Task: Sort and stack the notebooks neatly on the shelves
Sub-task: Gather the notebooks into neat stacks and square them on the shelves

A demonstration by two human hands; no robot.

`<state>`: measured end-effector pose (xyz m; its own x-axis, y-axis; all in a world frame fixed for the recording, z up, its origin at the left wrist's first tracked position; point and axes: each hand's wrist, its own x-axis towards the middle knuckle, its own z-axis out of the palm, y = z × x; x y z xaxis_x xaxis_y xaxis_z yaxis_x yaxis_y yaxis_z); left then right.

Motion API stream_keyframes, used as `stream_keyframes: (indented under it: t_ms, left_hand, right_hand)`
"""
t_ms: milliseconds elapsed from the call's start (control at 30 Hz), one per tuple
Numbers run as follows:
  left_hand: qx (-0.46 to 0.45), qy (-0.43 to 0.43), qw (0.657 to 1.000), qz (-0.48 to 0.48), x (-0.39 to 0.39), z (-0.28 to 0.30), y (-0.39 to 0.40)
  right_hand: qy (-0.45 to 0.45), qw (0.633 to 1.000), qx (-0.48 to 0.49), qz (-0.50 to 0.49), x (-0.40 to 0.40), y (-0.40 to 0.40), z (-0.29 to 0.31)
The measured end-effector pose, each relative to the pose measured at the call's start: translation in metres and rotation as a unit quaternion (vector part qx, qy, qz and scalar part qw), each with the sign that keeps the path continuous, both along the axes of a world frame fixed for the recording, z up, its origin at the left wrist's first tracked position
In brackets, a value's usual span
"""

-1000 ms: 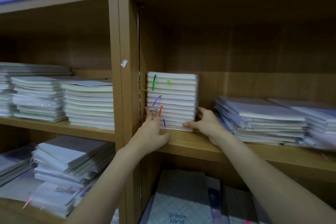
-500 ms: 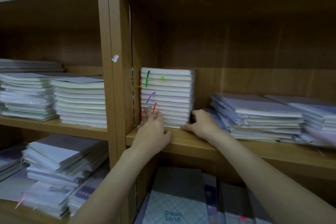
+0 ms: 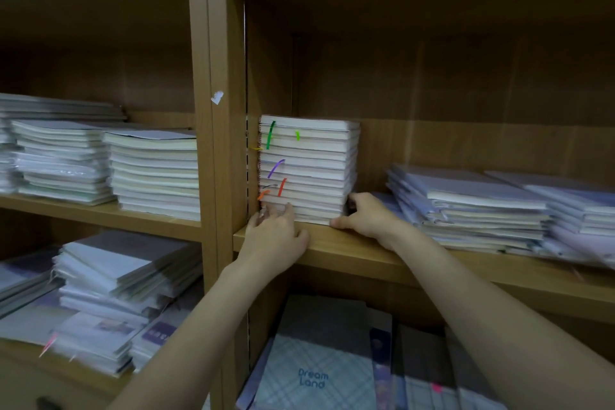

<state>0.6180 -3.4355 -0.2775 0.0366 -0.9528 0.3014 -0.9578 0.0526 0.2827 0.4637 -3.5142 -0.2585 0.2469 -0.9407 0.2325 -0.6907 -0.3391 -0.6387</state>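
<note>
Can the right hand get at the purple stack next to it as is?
Probably yes. The right hand sits at the ribbon stack's right side, and the purple stack lies just beyond on the same shelf, with nothing between. It would have to let go first.

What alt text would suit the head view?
Two bare hands, left hand and right hand, touch the bottom of a notebook stack on a wooden shelf. More notebook piles lie to its right.

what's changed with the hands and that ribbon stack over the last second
Very little. Both hands stay at the base of the notebook stack; the left hand has shifted slightly toward the stack's left corner, and the right hand still cups its right side. The stack stays on the shelf.
</note>
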Motion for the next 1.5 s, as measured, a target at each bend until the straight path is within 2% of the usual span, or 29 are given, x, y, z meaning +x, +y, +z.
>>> stream_keyframes:
  t_ms: [67, 133, 200, 233, 367, 433, 633, 700, 767, 800, 867, 933, 1000, 1067, 1167, 1500]
  left_hand:
    - [-0.009, 0.005, 1.000, 0.011, 0.001, -0.003, -0.001]
    - [-0.007, 0.009, 1.000, 0.013, 0.003, -0.003, -0.004]
    - [-0.010, 0.007, 1.000, 0.001, 0.004, -0.004, -0.004]
    - [-0.014, 0.003, 1.000, -0.008, 0.005, -0.005, -0.003]
    - [-0.068, -0.044, 0.996, -0.026, 0.005, -0.014, -0.003]
    - [-0.067, -0.041, 0.996, -0.030, 0.005, -0.010, -0.004]
    - [-0.057, 0.105, 0.990, -0.070, 0.000, 0.012, 0.001]
    - [-0.066, 0.110, 0.991, -0.042, -0.003, 0.013, 0.000]
    - [-0.048, 0.075, 0.996, -0.005, -0.004, 0.010, 0.000]
    - [-0.038, 0.046, 0.998, 0.015, -0.004, 0.007, 0.000]
    - [-0.026, 0.010, 0.999, 0.038, -0.001, 0.000, 0.003]
    - [-0.029, 0.008, 0.999, 0.039, 0.001, -0.004, 0.005]
    - [-0.020, 0.016, 0.999, 0.039, 0.001, -0.003, 0.006]
    - [0.001, 0.030, 0.999, 0.044, 0.001, 0.001, 0.004]
    - [0.037, 0.059, 0.996, 0.053, 0.001, 0.006, 0.000]
    - [0.087, 0.092, 0.989, 0.071, -0.005, 0.018, -0.007]
  right_hand:
    - [-0.173, 0.981, 0.076, 0.037, -0.004, 0.002, 0.007]
    - [-0.379, 0.910, 0.155, 0.065, -0.004, 0.003, 0.016]
    - [-0.484, 0.857, 0.175, 0.029, -0.001, 0.002, 0.017]
    - [-0.500, 0.848, 0.173, 0.025, 0.002, 0.002, 0.015]
    - [-0.458, 0.878, 0.140, 0.024, 0.013, 0.006, 0.010]
    - [-0.486, 0.864, 0.132, 0.006, 0.013, 0.005, 0.013]
    - [-0.548, 0.825, 0.139, 0.007, 0.014, 0.002, 0.013]
    - [-0.520, 0.841, 0.147, 0.021, 0.015, 0.004, 0.013]
    - [-0.445, 0.882, 0.151, 0.042, 0.010, 0.009, 0.011]
    - [-0.387, 0.911, 0.134, 0.046, 0.004, 0.010, 0.012]
    - [-0.220, 0.975, 0.035, 0.007, -0.010, 0.018, 0.011]
    - [-0.064, 0.997, -0.045, -0.015, -0.016, 0.025, 0.014]
    - [0.037, 0.996, -0.074, -0.020, -0.010, 0.029, 0.015]
    - [0.042, 0.994, -0.092, -0.034, -0.002, 0.029, 0.014]
    - [-0.003, 0.990, -0.124, -0.069, 0.003, 0.025, 0.007]
    - [-0.013, 0.988, -0.125, -0.089, 0.007, 0.018, -0.001]
